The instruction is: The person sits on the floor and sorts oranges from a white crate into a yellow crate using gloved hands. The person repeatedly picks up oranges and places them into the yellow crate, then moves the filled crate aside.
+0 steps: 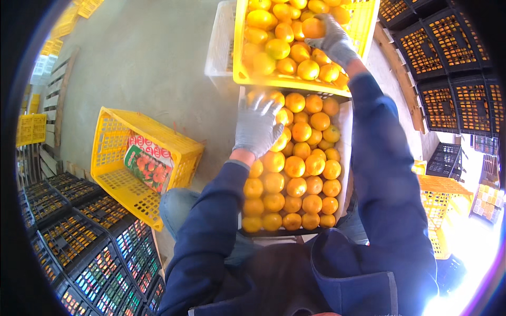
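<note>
My right hand (pixel 332 39), in a grey glove, grips an orange citrus fruit (pixel 313 28) over a yellow plastic crate (pixel 240 47) full of loose fruit, some of it greenish. Against the near side of that crate stands a dark crate (pixel 284 233) with a pale liner, holding citrus fruit (pixel 295 166) set in rows. My left hand (pixel 257 128), gloved too, lies over the far left part of these rows, fingers spread; whether a fruit is under its palm is hidden.
An open yellow crate (pixel 148 132) with printed sheets inside lies on its side at the left. Stacked black crates of fruit (pixel 71 237) stand at lower left, more black crates (pixel 454 43) at upper right. A whitish crate (pixel 217 51) sits beside the full yellow one. Yellow crates (pixel 444 189) stand at right.
</note>
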A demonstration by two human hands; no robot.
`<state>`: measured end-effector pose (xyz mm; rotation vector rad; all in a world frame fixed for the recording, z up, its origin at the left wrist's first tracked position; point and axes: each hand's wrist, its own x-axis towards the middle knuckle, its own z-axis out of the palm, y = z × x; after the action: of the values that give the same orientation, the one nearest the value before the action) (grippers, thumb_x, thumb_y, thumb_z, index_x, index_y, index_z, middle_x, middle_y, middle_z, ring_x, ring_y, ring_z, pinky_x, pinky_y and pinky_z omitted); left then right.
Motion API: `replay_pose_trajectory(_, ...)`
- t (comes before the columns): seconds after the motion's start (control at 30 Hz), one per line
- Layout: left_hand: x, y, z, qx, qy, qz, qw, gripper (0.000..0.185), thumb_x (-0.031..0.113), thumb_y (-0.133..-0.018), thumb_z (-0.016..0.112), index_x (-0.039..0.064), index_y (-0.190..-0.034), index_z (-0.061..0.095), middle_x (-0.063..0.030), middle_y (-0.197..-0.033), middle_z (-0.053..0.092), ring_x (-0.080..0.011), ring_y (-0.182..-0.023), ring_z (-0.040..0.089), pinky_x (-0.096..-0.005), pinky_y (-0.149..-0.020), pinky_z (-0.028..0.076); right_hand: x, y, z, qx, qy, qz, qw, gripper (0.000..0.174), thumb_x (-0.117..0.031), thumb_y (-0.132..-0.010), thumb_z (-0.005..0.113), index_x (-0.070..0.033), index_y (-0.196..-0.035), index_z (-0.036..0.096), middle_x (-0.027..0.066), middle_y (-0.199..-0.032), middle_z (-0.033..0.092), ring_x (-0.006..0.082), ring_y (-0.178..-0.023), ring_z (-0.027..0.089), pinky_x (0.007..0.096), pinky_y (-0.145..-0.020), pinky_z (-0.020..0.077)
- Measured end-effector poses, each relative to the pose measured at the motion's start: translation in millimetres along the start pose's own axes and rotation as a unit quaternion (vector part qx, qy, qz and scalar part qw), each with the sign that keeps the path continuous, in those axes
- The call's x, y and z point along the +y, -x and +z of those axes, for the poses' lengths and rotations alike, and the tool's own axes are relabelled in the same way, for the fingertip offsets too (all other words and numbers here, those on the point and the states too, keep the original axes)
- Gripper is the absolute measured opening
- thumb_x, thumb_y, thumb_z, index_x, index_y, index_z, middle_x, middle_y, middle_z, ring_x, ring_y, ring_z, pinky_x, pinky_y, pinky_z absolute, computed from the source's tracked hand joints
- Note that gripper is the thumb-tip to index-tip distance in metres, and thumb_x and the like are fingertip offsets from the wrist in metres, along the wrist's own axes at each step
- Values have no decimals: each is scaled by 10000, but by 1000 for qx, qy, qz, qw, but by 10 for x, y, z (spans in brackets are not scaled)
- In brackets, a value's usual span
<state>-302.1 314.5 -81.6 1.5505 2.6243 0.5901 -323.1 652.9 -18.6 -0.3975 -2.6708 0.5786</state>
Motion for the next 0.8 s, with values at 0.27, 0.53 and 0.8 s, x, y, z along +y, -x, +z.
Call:
replay_pose_trajectory(0.27,-7,21,38,-27,-8,-14,1000,504,391,-921,698,146,-1361,678,-58,-1372,676,-310,-1493,419,-613,-1315,52,-812,1998,541,-104,-282,269,915,783,-283,-844,896,15,-1456,509,152,-1266,659,212,-1145,638,337,-1006,536)
replay_pose_trajectory(0.53,53,-15,-61,-48,-48,-11,998,514,417,-914,697,131,-1341,694,-51,-1366,667,-309,-1492,415,-594,-1320,49,-663,1744,1159,-68,-448,370,811,563,-249,-967,774,38,-1381,522,123,-1002,697,155,-766,666,309,-674,580)
replay_pose_trajectory(0.8,77,-50,-93,-54,-44,-9,998,501,372,-878,713,99,-1298,715,-135,-1479,574,-320,-1499,406,-595,-1312,103,-729,1666,1326,-56,-283,342,895,784,-351,-884,855,117,-1385,474,247,-1176,716,305,-982,710,406,-894,577)
